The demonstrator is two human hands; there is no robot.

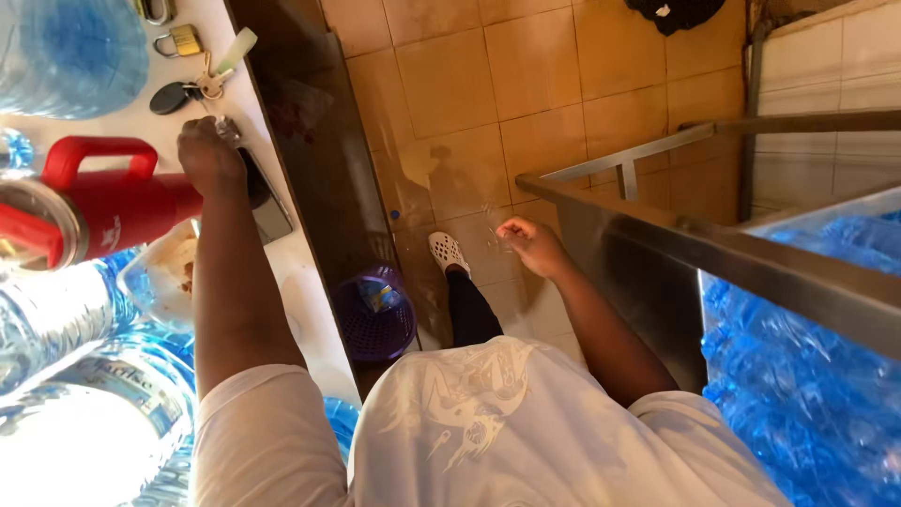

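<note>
My left hand [208,155] rests closed on the white counter [282,272], over a dark phone [267,202] lying flat there; whether it grips the phone or something small I cannot tell. A bunch of keys with a black fob [192,89] lies just beyond it. My right hand [530,246] hangs in the air over the tiled floor [488,84], beside the corner of a steel frame [657,230], fingers loosely curled with nothing clearly in them. My white-shod foot [448,252] stands below.
A red jug with a handle [103,202] and large clear water bottles [66,319] crowd the counter's left. A purple basket [375,314] sits on the floor by the counter. Blue bottles [807,357] fill the space behind the steel frame at right. A padlock [180,40] lies far back.
</note>
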